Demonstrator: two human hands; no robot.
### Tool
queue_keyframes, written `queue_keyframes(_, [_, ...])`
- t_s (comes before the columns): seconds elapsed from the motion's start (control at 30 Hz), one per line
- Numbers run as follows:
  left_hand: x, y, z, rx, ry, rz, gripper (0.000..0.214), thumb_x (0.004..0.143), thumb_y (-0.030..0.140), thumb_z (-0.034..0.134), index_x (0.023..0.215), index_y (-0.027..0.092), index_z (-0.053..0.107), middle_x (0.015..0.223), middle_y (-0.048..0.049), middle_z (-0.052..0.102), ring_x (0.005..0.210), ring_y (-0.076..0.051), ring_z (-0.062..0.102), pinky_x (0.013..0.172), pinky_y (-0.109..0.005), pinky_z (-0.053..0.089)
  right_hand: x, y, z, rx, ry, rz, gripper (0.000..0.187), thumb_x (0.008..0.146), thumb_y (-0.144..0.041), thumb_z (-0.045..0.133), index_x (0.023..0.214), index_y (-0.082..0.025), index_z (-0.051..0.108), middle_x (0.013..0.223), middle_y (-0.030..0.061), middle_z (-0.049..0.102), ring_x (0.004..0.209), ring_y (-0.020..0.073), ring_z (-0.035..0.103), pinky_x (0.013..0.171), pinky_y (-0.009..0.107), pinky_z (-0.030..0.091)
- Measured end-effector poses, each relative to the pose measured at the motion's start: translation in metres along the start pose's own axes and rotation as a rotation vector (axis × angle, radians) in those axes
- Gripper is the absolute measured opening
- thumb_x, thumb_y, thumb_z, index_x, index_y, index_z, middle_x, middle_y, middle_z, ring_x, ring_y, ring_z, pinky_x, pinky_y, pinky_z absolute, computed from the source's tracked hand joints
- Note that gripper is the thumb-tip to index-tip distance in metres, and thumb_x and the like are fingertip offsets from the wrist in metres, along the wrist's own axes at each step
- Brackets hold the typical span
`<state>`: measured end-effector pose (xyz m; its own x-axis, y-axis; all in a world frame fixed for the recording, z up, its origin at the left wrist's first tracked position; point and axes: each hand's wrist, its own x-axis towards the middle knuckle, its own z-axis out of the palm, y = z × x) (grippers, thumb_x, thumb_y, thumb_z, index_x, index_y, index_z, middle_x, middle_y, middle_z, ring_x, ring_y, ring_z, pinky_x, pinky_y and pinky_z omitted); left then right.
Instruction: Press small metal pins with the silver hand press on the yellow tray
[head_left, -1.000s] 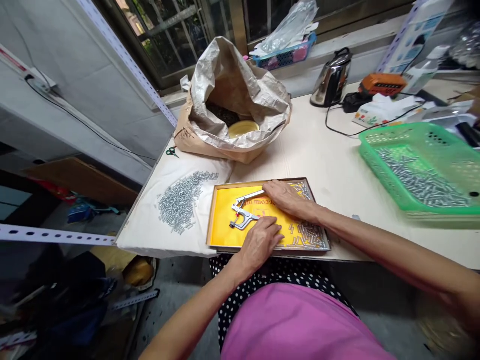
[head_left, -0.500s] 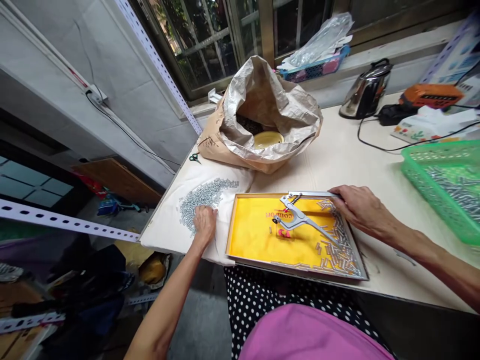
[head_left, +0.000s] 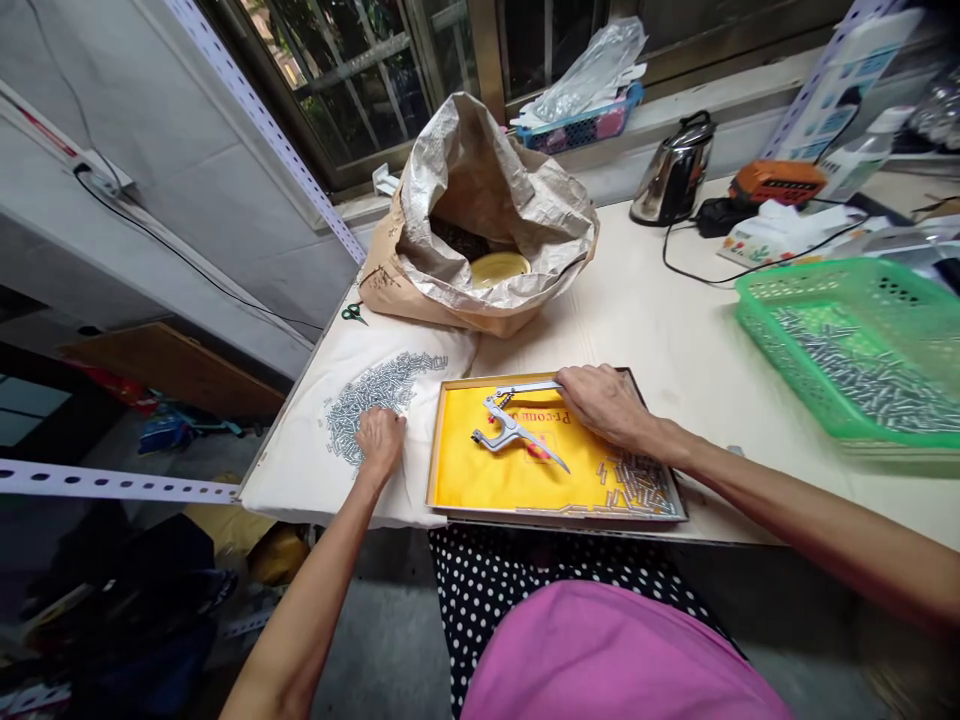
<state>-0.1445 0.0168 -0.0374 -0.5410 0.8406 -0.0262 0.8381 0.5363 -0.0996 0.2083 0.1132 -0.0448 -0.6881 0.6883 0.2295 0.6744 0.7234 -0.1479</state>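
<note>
Three heaps of small silver metal tubes are shown, from left to right. Left: a loose heap of tubes [head_left: 382, 400] is spread on a white cloth [head_left: 300, 470]. The left hand [head_left: 380, 445] is set at the heap's lower edge, with the fingers bunched downward; whether tubes are pinched cannot be told. Centre: silver snap pliers [head_left: 510, 425] lie on the yellow lining of a shallow gold-rimmed tray [head_left: 433, 460]. The right hand [head_left: 604, 405] rests at the upper handle's end, with the fingers loosely curled, not clenched; a grasp cannot be confirmed. A second heap of tubes [head_left: 637, 485] occupies the tray's lower right corner. Right: a third heap of tubes [head_left: 862, 385] is held in a bright green plastic basket [head_left: 757, 310]. Tubes remain at all three places. Relative to the earliest frame, the left hand has been moved from the tray to the cloth.
</note>
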Motion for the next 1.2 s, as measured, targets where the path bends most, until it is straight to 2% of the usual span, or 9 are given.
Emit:
queue_keyframes(0.13, [-0.005, -0.004, -0.001, 0.043, 0.013, 0.063, 0.032, 0.093, 0.025, 0.045, 0.097, 0.014, 0.075, 0.112, -0.0173, 0.066, 0.112, -0.034, 0.055, 0.077, -0.038, 0.047, -0.003, 0.009, -0.014, -0.110, -0.058, -0.031, 0.025, 0.099, -0.020, 0.031, 0.093, -0.020, 0.055, 0.085, 0.0080, 0.066, 0.074, 0.0216, 0.052, 0.070, 0.035, 0.026])
queue_keyframes(0.37, [-0.014, -0.008, 0.001, 0.162, 0.035, 0.202, 0.037, 0.095, 0.022, 0.037, 0.093, 0.015, 0.073, 0.108, -0.0156, 0.065, 0.108, -0.031, 0.056, 0.076, -0.035, 0.044, -0.055, 0.083, -0.079, -0.255, 0.066, -0.011, 0.024, 0.099, -0.034, 0.033, 0.089, -0.025, 0.053, 0.078, 0.0067, 0.063, 0.073, 0.0242, 0.055, 0.067, 0.039, 0.027])
queue_keyframes(0.47, [-0.013, -0.006, 0.000, 0.204, 0.018, 0.226, 0.036, 0.095, 0.019, 0.036, 0.091, 0.014, 0.072, 0.107, -0.0157, 0.065, 0.107, -0.030, 0.056, 0.074, -0.034, 0.043, -0.054, 0.071, -0.080, -0.216, 0.027, -0.005, 0.029, 0.101, -0.033, 0.030, 0.091, -0.023, 0.055, 0.081, 0.0079, 0.065, 0.075, 0.0233, 0.056, 0.071, 0.038, 0.030])
queue_keyframes(0.63, [-0.016, 0.001, -0.007, 0.148, 0.060, 0.252, 0.031, 0.095, 0.019, 0.038, 0.094, 0.015, 0.069, 0.105, -0.0149, 0.068, 0.107, -0.028, 0.059, 0.075, -0.032, 0.042, -0.017, 0.013, -0.046, -0.099, -0.053, -0.012, 0.026, 0.100, -0.023, 0.031, 0.095, -0.019, 0.057, 0.087, 0.0089, 0.067, 0.077, 0.0216, 0.055, 0.071, 0.036, 0.028])
queue_keyframes(0.77, [-0.029, 0.007, -0.020, -0.096, 0.146, 0.194, 0.025, 0.093, 0.024, 0.043, 0.097, 0.016, 0.067, 0.100, -0.0123, 0.071, 0.095, -0.026, 0.064, 0.076, -0.032, 0.043, 0.005, -0.013, -0.029, -0.057, -0.097, -0.041, 0.024, 0.099, -0.019, 0.031, 0.094, -0.019, 0.055, 0.089, 0.0083, 0.067, 0.076, 0.0201, 0.053, 0.070, 0.034, 0.025])
queue_keyframes(0.9, [-0.048, 0.013, -0.037, -0.527, 0.141, 0.152, 0.018, 0.089, 0.030, 0.049, 0.092, 0.018, 0.062, 0.083, -0.0057, 0.070, 0.077, -0.020, 0.065, 0.072, -0.030, 0.045, -0.008, 0.008, -0.049, -0.158, -0.101, -0.062, 0.021, 0.097, -0.016, 0.035, 0.094, -0.021, 0.055, 0.083, 0.0074, 0.066, 0.073, 0.0201, 0.051, 0.070, 0.036, 0.026])
queue_keyframes(0.97, [-0.059, 0.017, -0.044, -0.803, 0.058, 0.121, 0.020, 0.086, 0.036, 0.054, 0.089, 0.018, 0.060, 0.078, -0.0040, 0.069, 0.067, -0.017, 0.062, 0.066, -0.028, 0.047, -0.025, 0.031, -0.068, -0.223, -0.056, -0.052, 0.020, 0.098, -0.021, 0.036, 0.091, -0.022, 0.055, 0.079, 0.0065, 0.064, 0.072, 0.0209, 0.051, 0.068, 0.036, 0.026])
queue_keyframes(1.07, [-0.071, 0.029, -0.052, -1.204, -0.195, 0.057, 0.034, 0.077, 0.043, 0.066, 0.095, 0.015, 0.061, 0.074, -0.0017, 0.067, 0.058, -0.013, 0.059, 0.059, -0.026, 0.049, -0.044, 0.056, -0.091, -0.284, 0.033, -0.018, 0.023, 0.099, -0.028, 0.035, 0.087, -0.023, 0.054, 0.077, 0.0063, 0.063, 0.071, 0.0219, 0.052, 0.067, 0.037, 0.025])
queue_keyframes(1.2, [-0.080, 0.049, -0.054, -1.419, -0.433, -0.009, 0.047, 0.066, 0.039, 0.078, 0.101, 0.012, 0.064, 0.076, -0.0006, 0.067, 0.057, -0.009, 0.059, 0.061, -0.025, 0.053, -0.040, 0.046, -0.089, -0.223, 0.025, -0.034, 0.022, 0.099, -0.026, 0.037, 0.090, -0.021, 0.056, 0.081, 0.0071, 0.065, 0.075, 0.0215, 0.053, 0.070, 0.036, 0.026])
